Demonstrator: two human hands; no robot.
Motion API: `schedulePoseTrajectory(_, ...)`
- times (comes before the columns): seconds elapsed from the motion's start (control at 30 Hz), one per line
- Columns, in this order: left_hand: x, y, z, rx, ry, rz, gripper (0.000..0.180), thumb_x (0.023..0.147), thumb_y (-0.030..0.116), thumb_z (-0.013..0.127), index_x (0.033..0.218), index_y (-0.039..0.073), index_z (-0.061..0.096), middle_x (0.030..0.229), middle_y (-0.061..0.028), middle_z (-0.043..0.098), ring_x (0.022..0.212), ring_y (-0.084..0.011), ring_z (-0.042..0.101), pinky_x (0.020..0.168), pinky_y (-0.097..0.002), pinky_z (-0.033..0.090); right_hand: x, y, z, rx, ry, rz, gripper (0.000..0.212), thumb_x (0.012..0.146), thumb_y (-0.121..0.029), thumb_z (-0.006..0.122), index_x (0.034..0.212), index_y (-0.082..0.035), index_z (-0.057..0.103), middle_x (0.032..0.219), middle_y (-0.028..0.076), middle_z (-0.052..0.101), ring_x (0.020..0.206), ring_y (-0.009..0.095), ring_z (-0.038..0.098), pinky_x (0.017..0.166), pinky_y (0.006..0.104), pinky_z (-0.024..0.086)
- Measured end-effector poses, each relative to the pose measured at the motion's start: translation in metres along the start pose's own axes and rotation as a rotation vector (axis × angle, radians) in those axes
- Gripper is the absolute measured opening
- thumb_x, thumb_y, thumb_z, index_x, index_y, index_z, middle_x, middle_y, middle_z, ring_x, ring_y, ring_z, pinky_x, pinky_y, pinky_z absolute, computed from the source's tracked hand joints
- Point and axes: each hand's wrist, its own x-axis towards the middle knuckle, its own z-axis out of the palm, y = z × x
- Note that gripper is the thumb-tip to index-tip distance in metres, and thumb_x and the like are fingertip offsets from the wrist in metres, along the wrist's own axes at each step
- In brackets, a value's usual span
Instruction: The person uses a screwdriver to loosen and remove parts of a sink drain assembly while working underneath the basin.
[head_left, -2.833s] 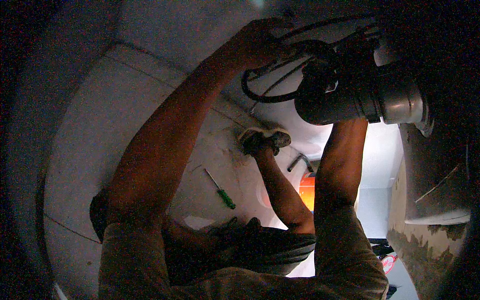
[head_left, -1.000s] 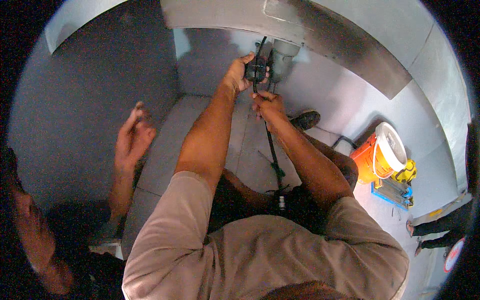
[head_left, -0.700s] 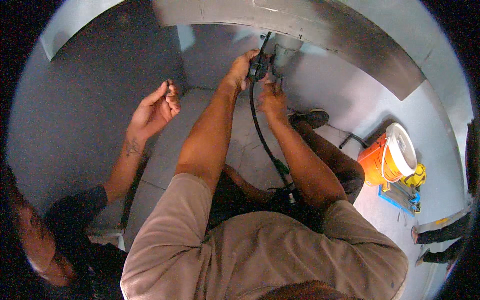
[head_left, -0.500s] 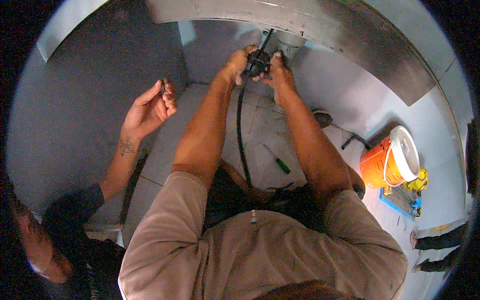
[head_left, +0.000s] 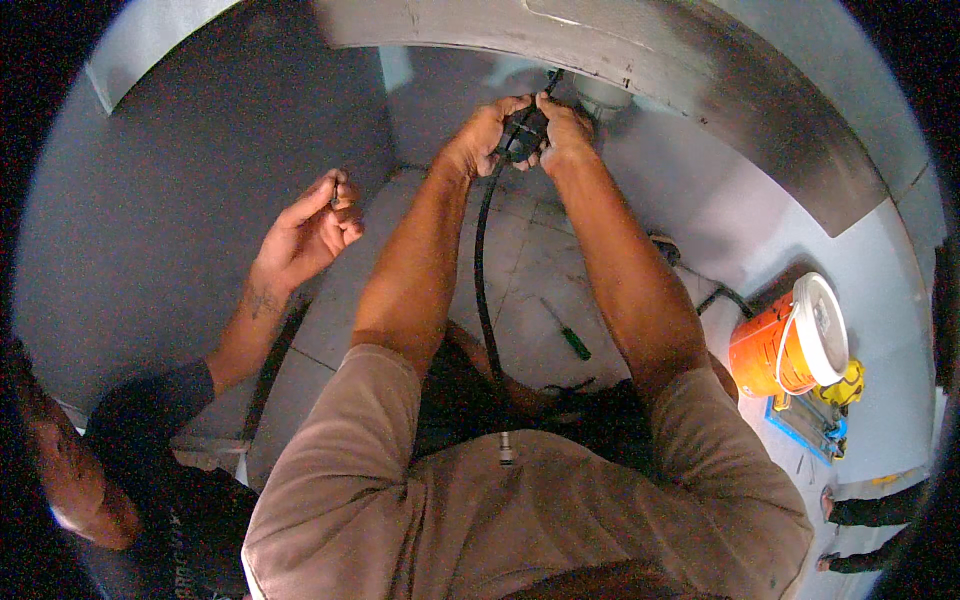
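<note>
Left hand [head_left: 482, 137] and right hand [head_left: 567, 135] grip opposite sides of the black fitting [head_left: 522, 137], below the metal counter edge [head_left: 780, 140]; steady, even support should keep the black hose [head_left: 481, 240] unkinked.

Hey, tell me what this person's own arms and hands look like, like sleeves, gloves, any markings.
The left hand and right hand are bare, with no gloves or watch visible. The forearms are uncovered too. A beige-brown shirt has plain short sleeves ending around the elbows; I can't make out any markings.
</note>
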Motion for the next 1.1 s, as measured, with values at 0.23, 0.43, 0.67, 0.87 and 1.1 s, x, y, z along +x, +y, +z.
schedulePoseTrajectory(0.23, -0.031, -0.012, 0.019, -0.109, 0.308, 0.011, 0.034, 0.096, 0.039, 0.059, 0.11, 0.009, 0.063, 0.088, -0.0061, 0.069, 0.069, -0.0182, 0.066, 0.055, -0.0306, 0.055, -0.04, 0.046, -0.017, -0.629, 0.026, -0.437, 0.066, 0.089, -0.052, 0.064, 0.131, -0.003, 0.052, 0.117, 0.02, 0.064, 0.108, 0.038, 0.06, 0.09, 0.0491, 0.049)
schedulePoseTrajectory(0.43, -0.047, -0.01, 0.028, -0.067, 0.243, -0.122, 0.033, 0.094, 0.038, 0.063, 0.107, 0.009, 0.066, 0.09, -0.0027, 0.068, 0.066, -0.0141, 0.063, 0.053, -0.0292, 0.053, -0.051, 0.087, -0.041, -0.928, 0.099, -0.734, 0.073, 0.085, -0.046, 0.069, 0.135, 0.001, 0.045, 0.115, 0.025, 0.063, 0.108, 0.042, 0.06, 0.094, 0.0469, 0.047)
schedulePoseTrajectory(0.67, -0.017, -0.006, 0.006, 0.131, 0.173, -0.132, 0.04, 0.087, 0.052, 0.066, 0.089, 0.013, 0.07, 0.077, 0.0014, 0.065, 0.053, -0.0089, 0.053, 0.04, -0.0265, 0.036, -0.079, 0.068, -0.007, -1.259, 0.271, -0.811, 0.059, 0.086, -0.042, 0.066, 0.118, 0.005, 0.047, 0.092, 0.029, 0.066, 0.086, 0.047, 0.066, 0.077, 0.0523, 0.053)
schedulePoseTrajectory(0.87, -0.003, -0.007, 0.015, 0.056, 0.184, 0.005, 0.043, 0.086, 0.056, 0.066, 0.084, 0.013, 0.066, 0.07, 0.0009, 0.063, 0.05, -0.0103, 0.053, 0.039, -0.0274, 0.037, -0.067, 0.051, -0.02, -1.325, 0.173, -0.76, 0.063, 0.086, -0.047, 0.063, 0.115, 0.006, 0.047, 0.088, 0.03, 0.066, 0.082, 0.048, 0.066, 0.074, 0.0548, 0.053)
schedulePoseTrajectory(1.1, 0.007, -0.009, -0.005, -0.083, 0.152, -0.074, 0.054, 0.085, 0.064, 0.063, 0.089, 0.01, 0.064, 0.072, -0.0038, 0.063, 0.052, -0.0145, 0.057, 0.045, -0.0302, 0.045, -0.041, 0.058, -0.026, -0.88, 0.019, -0.878, 0.053, 0.089, -0.043, 0.065, 0.114, 0.002, 0.052, 0.094, 0.022, 0.066, 0.076, 0.037, 0.069, 0.074, 0.0485, 0.055)
